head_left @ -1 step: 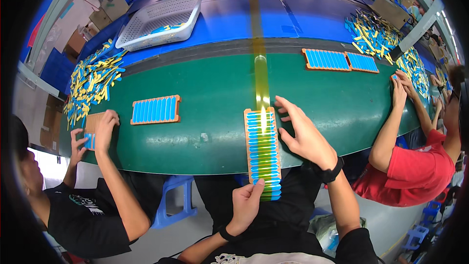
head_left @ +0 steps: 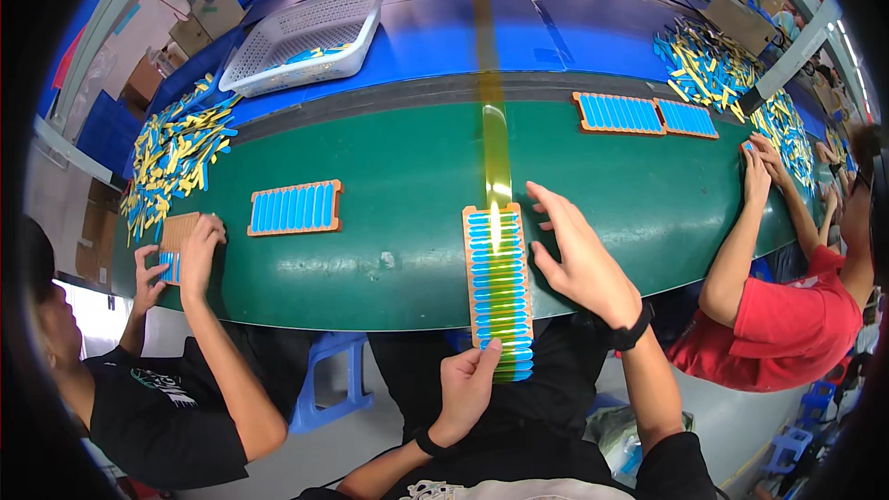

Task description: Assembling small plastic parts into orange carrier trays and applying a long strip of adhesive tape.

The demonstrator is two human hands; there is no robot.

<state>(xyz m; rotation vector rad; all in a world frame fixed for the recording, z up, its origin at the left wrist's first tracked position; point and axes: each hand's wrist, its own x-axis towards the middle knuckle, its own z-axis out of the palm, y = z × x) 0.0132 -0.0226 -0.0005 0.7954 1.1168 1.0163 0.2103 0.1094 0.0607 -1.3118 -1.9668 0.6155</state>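
A long orange slotted tray holds a row of blue strips lying crosswise, its near end jutting past the table edge toward me. Clear yellow film runs down from the top of the view and lies over the middle of the strips. My left hand grips the tray's near left corner, thumb on top; its other fingers are mostly hidden. Just right of the tray's far end, my right hand hovers open with fingers apart, holding nothing.
Another filled tray lies left on the green table; two filled trays sit far right. Piles of blue and yellow strips flank the table. A white basket stands behind. Co-workers' hands work at both sides.
My right hand has shifted slightly to the right, away from the tray. The left hand and the tray stay put.
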